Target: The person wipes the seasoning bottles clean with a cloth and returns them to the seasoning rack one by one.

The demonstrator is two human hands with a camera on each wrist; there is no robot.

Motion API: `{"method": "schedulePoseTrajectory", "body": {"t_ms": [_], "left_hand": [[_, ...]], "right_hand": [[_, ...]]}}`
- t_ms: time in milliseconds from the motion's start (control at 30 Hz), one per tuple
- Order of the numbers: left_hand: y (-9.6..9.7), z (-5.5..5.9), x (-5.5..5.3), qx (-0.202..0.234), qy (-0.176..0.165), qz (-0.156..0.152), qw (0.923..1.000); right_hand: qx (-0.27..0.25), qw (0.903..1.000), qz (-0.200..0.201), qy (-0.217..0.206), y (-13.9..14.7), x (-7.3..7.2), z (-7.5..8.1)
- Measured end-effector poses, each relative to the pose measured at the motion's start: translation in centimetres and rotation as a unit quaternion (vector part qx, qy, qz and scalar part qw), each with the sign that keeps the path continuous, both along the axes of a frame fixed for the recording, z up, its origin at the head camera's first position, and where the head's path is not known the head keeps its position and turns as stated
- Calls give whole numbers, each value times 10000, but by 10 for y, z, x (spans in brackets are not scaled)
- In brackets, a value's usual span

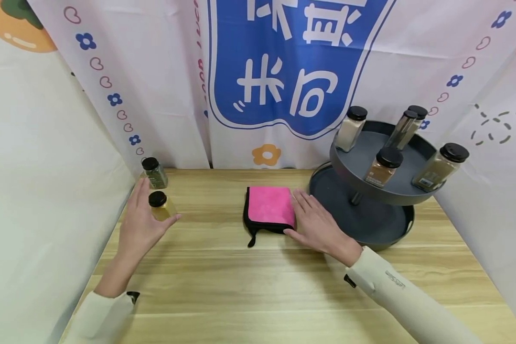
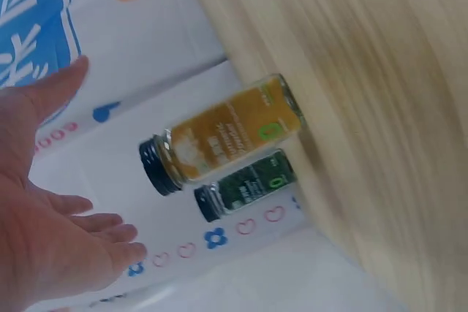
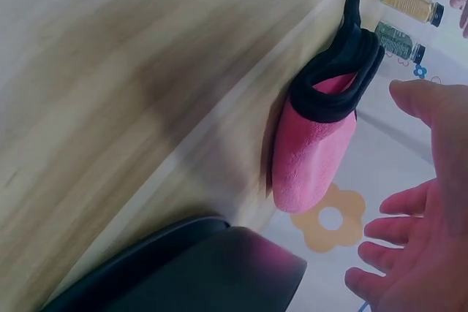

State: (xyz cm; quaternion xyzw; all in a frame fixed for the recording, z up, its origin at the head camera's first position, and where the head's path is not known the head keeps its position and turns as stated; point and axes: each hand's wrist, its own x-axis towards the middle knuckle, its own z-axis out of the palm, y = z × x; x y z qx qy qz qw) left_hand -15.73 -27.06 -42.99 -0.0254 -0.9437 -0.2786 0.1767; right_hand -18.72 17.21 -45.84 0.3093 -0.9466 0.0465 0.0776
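Note:
My left hand [image 1: 143, 224] hovers by a spice jar of yellow powder [image 1: 165, 210], thumb spread from the fingers and nothing held. In the left wrist view the yellow jar [image 2: 230, 131] stands upright on the table, its black cap near the open palm. Just behind it is a jar of green herbs [image 1: 155, 174]. My right hand [image 1: 318, 222] is stretched out at the right edge of a folded pink cloth with black trim [image 1: 270, 205]. The right wrist view shows its fingers [image 3: 398, 231] apart from the cloth [image 3: 314, 151], holding nothing.
A dark two-tier round rack [image 1: 357, 167] stands at the right, close to my right forearm. Its upper tier carries several spice jars, among them one with brown powder [image 1: 383, 167]. A printed curtain [image 1: 167, 95] hangs behind the wooden table [image 1: 223, 286].

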Motion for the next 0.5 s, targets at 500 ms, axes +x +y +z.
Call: {"method": "schedulePoseTrajectory", "body": {"t_ms": [500], "left_hand": [[-44,-19,-24,867,-1932,-276,9769]], "right_hand": [[21,9962,873,51,-34,-14,-5]]}}
